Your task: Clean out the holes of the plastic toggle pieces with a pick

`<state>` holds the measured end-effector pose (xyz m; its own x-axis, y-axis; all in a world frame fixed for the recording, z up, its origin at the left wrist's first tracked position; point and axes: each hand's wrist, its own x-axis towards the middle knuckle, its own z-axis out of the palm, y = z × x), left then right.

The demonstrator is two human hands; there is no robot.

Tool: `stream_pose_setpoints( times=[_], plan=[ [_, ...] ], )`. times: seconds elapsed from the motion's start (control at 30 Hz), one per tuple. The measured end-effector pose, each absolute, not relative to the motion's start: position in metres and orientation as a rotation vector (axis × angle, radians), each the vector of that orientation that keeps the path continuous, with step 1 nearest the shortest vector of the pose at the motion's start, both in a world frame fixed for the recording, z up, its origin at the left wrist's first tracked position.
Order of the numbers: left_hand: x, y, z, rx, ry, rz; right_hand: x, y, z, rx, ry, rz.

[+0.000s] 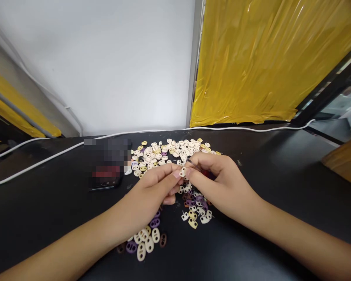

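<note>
My left hand (pixel 156 185) is closed, its thumb and forefinger pinching a small cream two-holed plastic piece (pixel 182 172). From the other side, the closed fingertips of my right hand (pixel 213 175) touch the same piece. A thin dark tip and a bit of red show at my right hand; what they belong to is mostly hidden. Behind the hands spreads a big pile of cream, yellow and purple oval pieces (pixel 185 148). Smaller split-looking pieces (pixel 193 222) in white, yellow and purple lie below my right hand. Larger oval two-holed pieces (pixel 149 244) lie by my left wrist.
A dark phone-like object (pixel 105 183), partly blurred out, lies left of the pile on the black table (pixel 240 249). A white cable (pixel 61 155) runs along the back edge below a white panel and yellow sheeting (pixel 245 70). A cardboard box (pixel 346 162) stands at the right.
</note>
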<state>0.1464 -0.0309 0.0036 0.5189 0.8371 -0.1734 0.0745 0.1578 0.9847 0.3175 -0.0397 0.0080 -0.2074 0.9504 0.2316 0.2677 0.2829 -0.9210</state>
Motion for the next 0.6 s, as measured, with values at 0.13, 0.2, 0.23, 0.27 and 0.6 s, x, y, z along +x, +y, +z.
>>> stream_pose_setpoints(
  times=[0.13,0.2,0.23,0.27,0.6],
  plan=[
    [0.1429,-0.0332,0.0019,1.855,1.074,0.729,0.3167,-0.0374,0.0056,-1.156,-1.6,1.173],
    [0.1405,-0.0336,0.0023,2.075,1.117,0.738,0.3161,-0.0369,0.0034,-1.171,-1.586,1.226],
    [0.1394,-0.0335,0.0024,2.149,1.118,0.737,0.3157,-0.0369,0.0023,-1.172,-1.585,1.239],
    [0.1385,-0.0333,0.0025,2.204,1.113,0.734,0.3153,-0.0372,0.0015,-1.17,-1.583,1.25],
    [0.1376,-0.0274,0.0022,1.813,1.1,0.788,0.3174,-0.0363,0.0029,-1.154,-1.605,1.216]
  ],
)
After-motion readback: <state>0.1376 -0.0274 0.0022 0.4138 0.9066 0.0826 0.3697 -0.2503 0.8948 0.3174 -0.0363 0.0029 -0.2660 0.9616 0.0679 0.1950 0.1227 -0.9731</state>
